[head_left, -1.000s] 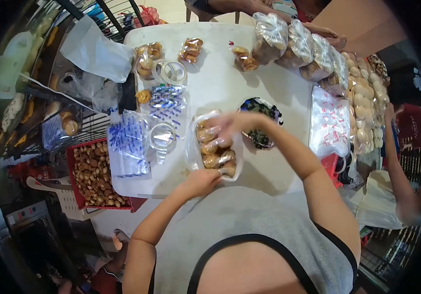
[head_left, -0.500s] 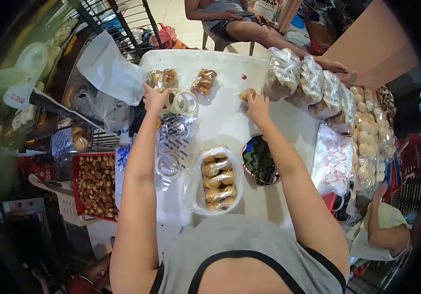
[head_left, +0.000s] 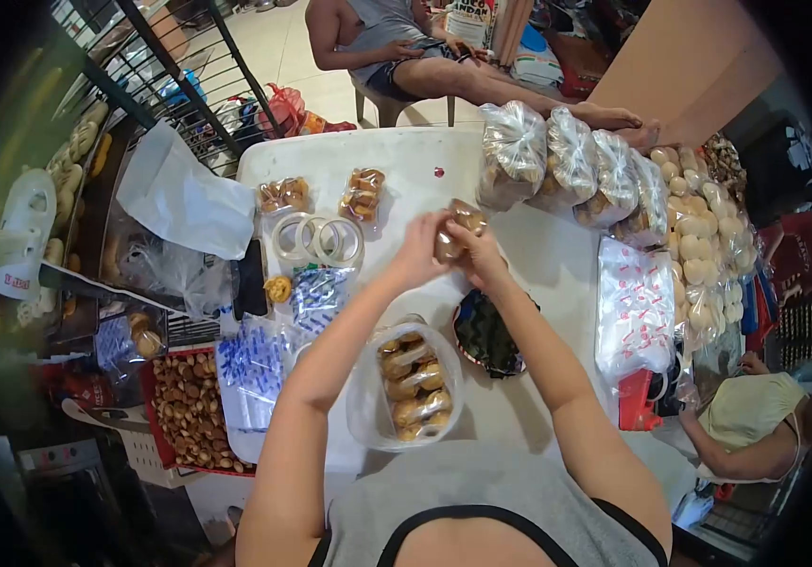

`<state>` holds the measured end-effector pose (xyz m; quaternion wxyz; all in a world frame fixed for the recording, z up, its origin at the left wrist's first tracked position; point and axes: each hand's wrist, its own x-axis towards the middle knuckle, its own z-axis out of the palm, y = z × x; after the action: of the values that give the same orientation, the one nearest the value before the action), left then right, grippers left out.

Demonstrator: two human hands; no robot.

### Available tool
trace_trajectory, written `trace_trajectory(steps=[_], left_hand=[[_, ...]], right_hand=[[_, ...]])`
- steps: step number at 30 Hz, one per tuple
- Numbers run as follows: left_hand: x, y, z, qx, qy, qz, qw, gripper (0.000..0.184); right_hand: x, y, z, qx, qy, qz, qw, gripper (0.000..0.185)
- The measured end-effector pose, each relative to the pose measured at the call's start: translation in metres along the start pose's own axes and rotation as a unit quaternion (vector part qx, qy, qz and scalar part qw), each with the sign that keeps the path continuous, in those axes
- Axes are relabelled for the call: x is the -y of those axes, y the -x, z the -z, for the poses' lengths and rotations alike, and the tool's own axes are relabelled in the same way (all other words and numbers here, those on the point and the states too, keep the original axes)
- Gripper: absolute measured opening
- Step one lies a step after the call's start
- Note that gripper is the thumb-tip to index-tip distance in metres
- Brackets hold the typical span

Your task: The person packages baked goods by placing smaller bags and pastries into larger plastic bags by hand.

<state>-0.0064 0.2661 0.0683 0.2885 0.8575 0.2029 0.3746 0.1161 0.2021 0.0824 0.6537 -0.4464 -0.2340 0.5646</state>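
Near the middle of the white table (head_left: 406,151), a small clear pack of brown buns (head_left: 463,215) is between my two hands. My left hand (head_left: 419,249) closes on its near left side, and my right hand (head_left: 483,255) grips it from the right. Two similar packs, a left bun pack (head_left: 283,195) and a right bun pack (head_left: 362,194), lie further back. Below them are several tape rolls (head_left: 340,243) and printed plastic bags (head_left: 319,293). Closer to me stands an open plastic tub (head_left: 361,402) with glossy buns (head_left: 415,387) inside.
Several tied bread bags (head_left: 512,156) line the back right. A camouflage cloth item (head_left: 489,331) lies by my right forearm. Printed bags (head_left: 633,307) are stacked at the right edge. A red crate (head_left: 165,439) of small buns stands left. A seated person (head_left: 378,47) is beyond the table.
My left hand has left the pack at the back left and come to the middle, joining my right hand at the bun pack. The camera view has shifted slightly.
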Motion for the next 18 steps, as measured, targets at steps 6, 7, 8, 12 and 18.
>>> trace_trajectory(steps=[6, 7, 8, 12, 18], left_hand=[[0.082, -0.017, 0.025, -0.027, -0.177, 0.160, 0.971, 0.053], [0.094, -0.016, 0.032, -0.064, -0.294, 0.149, 0.942, 0.049], [0.107, -0.011, 0.037, -0.064, -0.293, 0.145, 0.943, 0.049], [0.123, -0.008, 0.040, 0.097, -0.284, 0.263, 0.917, 0.031], [0.094, 0.022, 0.017, 0.147, -0.286, 0.196, 0.926, 0.019]], right_hand=[[0.023, 0.029, 0.076, -0.230, 0.088, 0.020, 0.969, 0.053], [0.027, 0.037, 0.087, -0.232, 0.085, 0.021, 0.969, 0.053], [0.033, 0.042, 0.098, -0.204, 0.051, 0.024, 0.977, 0.052], [0.051, 0.057, 0.090, -0.072, -0.081, -0.057, 0.992, 0.050], [0.125, 0.054, -0.030, 0.115, -0.039, 0.162, 0.979, 0.046]])
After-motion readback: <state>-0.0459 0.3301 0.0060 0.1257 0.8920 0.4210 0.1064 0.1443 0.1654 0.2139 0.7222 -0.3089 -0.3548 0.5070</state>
